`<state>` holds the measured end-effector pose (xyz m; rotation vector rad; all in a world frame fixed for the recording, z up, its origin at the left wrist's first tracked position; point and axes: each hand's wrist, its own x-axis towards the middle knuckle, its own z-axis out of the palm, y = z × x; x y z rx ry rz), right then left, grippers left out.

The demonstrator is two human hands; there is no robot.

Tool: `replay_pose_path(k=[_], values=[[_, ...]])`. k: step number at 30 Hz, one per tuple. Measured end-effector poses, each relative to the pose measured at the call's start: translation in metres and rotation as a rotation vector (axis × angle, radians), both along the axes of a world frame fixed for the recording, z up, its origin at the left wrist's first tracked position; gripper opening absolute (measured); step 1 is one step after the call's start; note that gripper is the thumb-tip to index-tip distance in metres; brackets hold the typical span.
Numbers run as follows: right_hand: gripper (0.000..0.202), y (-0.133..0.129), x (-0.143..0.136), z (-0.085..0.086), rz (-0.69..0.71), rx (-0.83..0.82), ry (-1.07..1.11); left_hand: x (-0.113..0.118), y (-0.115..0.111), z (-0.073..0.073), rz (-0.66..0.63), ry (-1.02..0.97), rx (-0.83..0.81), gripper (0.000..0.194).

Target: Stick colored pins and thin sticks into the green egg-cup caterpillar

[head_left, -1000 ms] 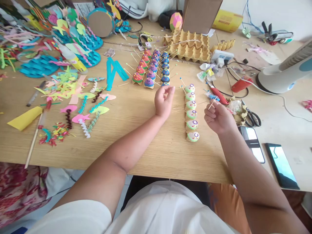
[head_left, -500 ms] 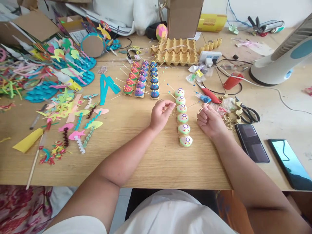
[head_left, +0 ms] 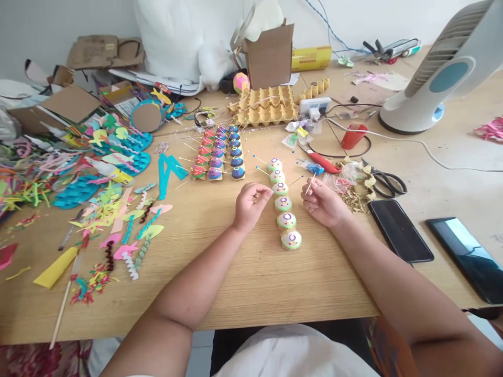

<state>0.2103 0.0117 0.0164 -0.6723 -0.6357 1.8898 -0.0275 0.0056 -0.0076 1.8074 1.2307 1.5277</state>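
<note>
A row of several white-topped, green-edged egg-carton bumps (head_left: 283, 203) runs toward me, with blue-tipped sticks poking out near its far end. My right hand (head_left: 324, 201), right of the row, pinches a thin pale stick (head_left: 310, 183). Just left of the row is my left hand (head_left: 251, 207), its thumb and forefinger pressed together beside the third bump; what they hold, if anything, is too small to name. Behind stand three painted rows, red (head_left: 202, 155), purple (head_left: 216, 161) and blue (head_left: 237, 160), also with sticks.
Paper fish with curled strips (head_left: 126, 250) and scraps lie at left. At right are black-handled scissors (head_left: 387, 183), a red cup (head_left: 354, 137), two phones (head_left: 401, 230) and a white fan (head_left: 412, 110). Bare egg cartons (head_left: 263, 107) stand at the back.
The view has shifted, so the table's contents appear lower and mostly further left. The stick in my right hand now points more upright. My left hand remains beside the row.
</note>
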Motion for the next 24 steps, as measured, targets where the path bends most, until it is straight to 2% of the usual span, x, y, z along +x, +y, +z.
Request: replay_pose_path(k=[6, 9, 16, 20, 24], values=[[0.032, -0.002, -0.002, 0.004, -0.015, -0.073, 0.014, 0.001, -0.001, 0.0, -0.034, -0.021, -0.016, 0.023], [0.036, -0.003, -0.002, 0.005, -0.01, -0.054, -0.014, 0.002, -0.001, 0.002, -0.056, -0.055, -0.052, 0.023], [0.04, -0.006, -0.009, 0.003, -0.074, 0.152, -0.261, 0.003, 0.0, 0.001, -0.162, -0.21, -0.224, 0.031], [0.049, -0.01, -0.018, 0.001, -0.145, 0.357, -0.528, 0.004, 0.001, -0.001, -0.18, -0.268, -0.266, 0.039], [0.053, -0.014, -0.025, -0.001, -0.146, 0.429, -0.649, 0.005, 0.0, -0.001, -0.208, -0.269, -0.287, 0.047]])
